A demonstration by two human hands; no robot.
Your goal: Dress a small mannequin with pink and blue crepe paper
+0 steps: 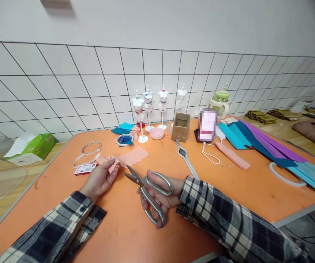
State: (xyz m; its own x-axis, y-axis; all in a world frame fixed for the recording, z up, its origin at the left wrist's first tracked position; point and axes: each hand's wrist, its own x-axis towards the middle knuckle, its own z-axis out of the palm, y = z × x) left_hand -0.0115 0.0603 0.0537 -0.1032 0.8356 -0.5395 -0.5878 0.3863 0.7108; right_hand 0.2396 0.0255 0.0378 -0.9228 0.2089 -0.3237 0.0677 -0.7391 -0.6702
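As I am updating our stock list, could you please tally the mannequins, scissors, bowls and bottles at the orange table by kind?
Mannequins: 4
Scissors: 1 pair
Bowl: 1
Bottle: 1
Total: 7

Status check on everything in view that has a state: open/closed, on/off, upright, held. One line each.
Scissors: blades open, in the right hand
Held peach cloth: gathered in the left hand, far end lying flat
Phone: screen lit, propped up
Cardboard box: open top, standing
Bottle: lid on, upright
Pink bowl: right side up, contents unclear
Four mini mannequins: upright
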